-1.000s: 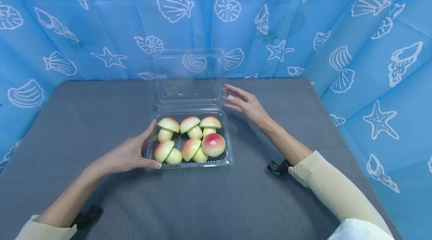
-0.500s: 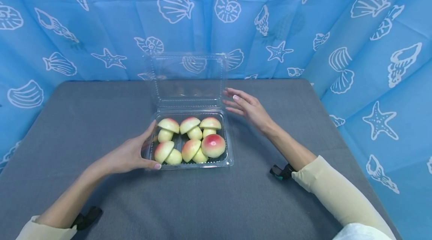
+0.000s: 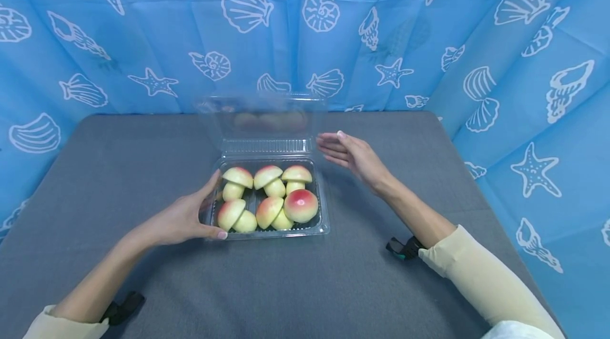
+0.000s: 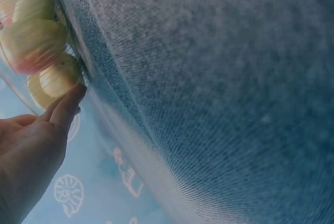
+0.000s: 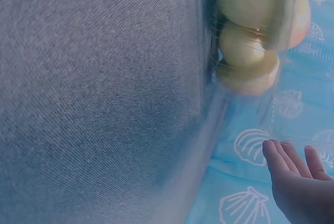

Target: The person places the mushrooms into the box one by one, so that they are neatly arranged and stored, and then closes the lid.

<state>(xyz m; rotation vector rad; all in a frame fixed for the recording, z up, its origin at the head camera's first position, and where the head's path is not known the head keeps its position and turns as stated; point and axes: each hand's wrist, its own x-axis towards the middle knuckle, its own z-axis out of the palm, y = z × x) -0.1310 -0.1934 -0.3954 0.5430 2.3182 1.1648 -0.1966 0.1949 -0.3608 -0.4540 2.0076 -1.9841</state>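
A clear plastic clamshell box [image 3: 314,226] sits on the grey table with several mushroom-shaped pieces [image 3: 269,212], pale yellow with red-tinged caps, in its tray. Its hinged lid [image 3: 267,103] stands raised at the back, blurred and tilted forward. My left hand [image 3: 190,217] holds the box's left side, thumb at the front corner and fingers along the side; in the left wrist view the fingertips [image 4: 78,92] lie against it. Beside the lid's right edge is my right hand [image 3: 355,156], fingers extended together and thumb up. Whether it touches the lid, I cannot tell.
The grey cloth-covered table [image 3: 305,286] extends around the box on all sides. Behind it and to the right hangs a blue curtain [image 3: 295,37] with white shells and starfish. Dark straps [image 3: 405,248] sit on both forearms.
The lid has swung forward and down, its top edge lower and nearer. My right hand has shifted slightly right and down, its thumb lifting. My left hand and the box stay put.
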